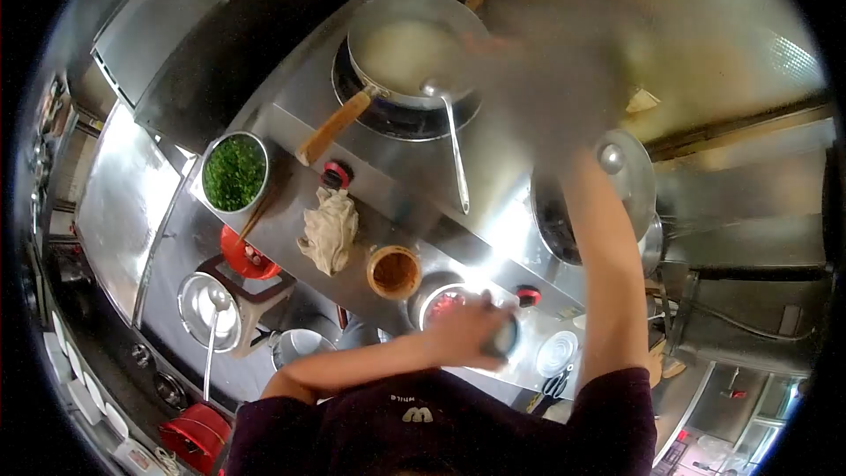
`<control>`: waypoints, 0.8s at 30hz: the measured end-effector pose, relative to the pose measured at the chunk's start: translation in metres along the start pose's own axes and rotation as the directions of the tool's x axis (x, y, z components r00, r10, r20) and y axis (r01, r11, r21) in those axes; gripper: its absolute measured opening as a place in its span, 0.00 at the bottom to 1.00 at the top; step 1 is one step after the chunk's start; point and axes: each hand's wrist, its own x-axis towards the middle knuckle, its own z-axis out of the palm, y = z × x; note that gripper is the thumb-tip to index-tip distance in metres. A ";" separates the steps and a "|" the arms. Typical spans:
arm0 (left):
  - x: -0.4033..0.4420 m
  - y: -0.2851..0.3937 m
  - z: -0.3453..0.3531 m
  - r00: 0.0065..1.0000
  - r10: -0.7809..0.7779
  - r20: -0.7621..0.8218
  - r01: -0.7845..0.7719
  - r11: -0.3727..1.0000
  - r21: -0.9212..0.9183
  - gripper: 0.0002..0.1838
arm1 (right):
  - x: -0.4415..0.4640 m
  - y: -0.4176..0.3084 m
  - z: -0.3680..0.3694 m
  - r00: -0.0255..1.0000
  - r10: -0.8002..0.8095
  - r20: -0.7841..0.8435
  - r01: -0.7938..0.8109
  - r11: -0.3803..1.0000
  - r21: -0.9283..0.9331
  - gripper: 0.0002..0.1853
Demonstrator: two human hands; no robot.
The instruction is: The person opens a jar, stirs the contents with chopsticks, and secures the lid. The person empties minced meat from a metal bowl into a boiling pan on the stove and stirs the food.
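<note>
Grip at the left hand (471,333) is appearing bent-fingered beside a dark, round-edged vessel (506,339), near and right of centre; blur is preventing any finding on whether the fingers are clamped on it or merely touching. That hand is lying partly over a steel bowl (426,311) with red contents, which is standing close to the body, presumably for short reach. On the right, the forearm (610,242) is extending toward the far side, but a grey blur is covering the right hand, so whether its fingers are apart or together is going undetermined. Far and centre, a pan (407,5) is sitting on the stove, holding pale, cloudy contents; its wooden handle (337,126) is pointing near-left, probably for easy grasping away from the heat. A ladle (456,157) is resting with its head at the pan's near rim and its shaft lying toward the person, likely keeping the end within reach. Left of the bowl, a container (371,271) of brown paste and a crumpled cloth (329,231) are occupying the near ledge, seemingly for ready access. Farther left, chopped greens (234,173) are filling a metal tub.
</note>
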 end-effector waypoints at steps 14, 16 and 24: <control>-0.061 -0.114 -0.039 0.721 0.105 -0.685 0.057 0.976 0.209 0.39 | 0.042 0.011 -0.013 0.959 0.253 0.126 -0.281 0.910 0.305 0.12; -0.062 -0.109 -0.042 0.759 0.110 -0.641 0.018 0.982 0.190 0.43 | 0.031 -0.020 0.004 0.986 0.050 0.157 -0.073 0.987 0.144 0.11; -0.072 -0.121 -0.025 0.784 0.097 -0.613 0.028 0.981 0.191 0.47 | 0.024 -0.043 0.032 0.982 -0.126 0.143 0.084 0.959 0.271 0.11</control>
